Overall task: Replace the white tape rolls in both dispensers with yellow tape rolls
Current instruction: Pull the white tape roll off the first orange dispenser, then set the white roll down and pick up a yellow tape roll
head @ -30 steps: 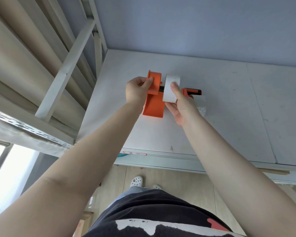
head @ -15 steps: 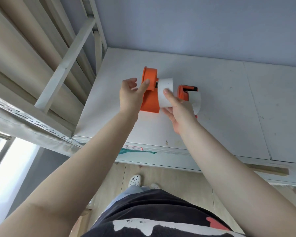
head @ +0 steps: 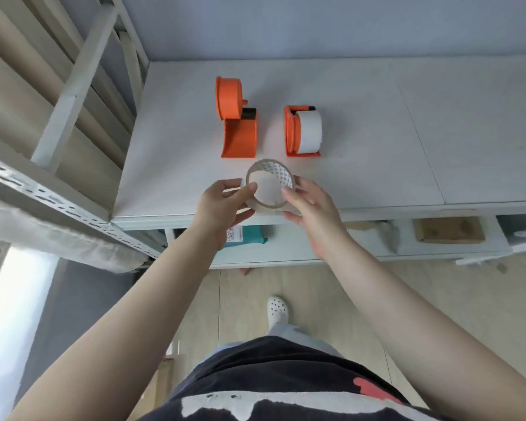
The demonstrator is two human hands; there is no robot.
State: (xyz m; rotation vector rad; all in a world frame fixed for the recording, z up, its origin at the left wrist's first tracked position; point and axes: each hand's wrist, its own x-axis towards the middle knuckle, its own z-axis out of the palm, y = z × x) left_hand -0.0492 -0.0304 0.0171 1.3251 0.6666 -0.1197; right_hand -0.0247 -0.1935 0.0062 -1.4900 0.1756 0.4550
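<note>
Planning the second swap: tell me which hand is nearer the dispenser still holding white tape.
Right. The right hand sits just below the loaded dispenser; the left hand is lower-left, below the empty dispenser.

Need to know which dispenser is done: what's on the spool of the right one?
A white tape roll still sits on the right dispenser. The roll covers the hub, so its mounting cannot be seen. The left dispenser carries no roll.

On the bench (head: 377, 132), two orange dispensers stand toward the back left: the empty dispenser (head: 237, 123) and the loaded dispenser (head: 302, 132), with a narrow gap between; the right half lies bare, while a ladder frame (head: 82, 77) crowds its left edge
</note>
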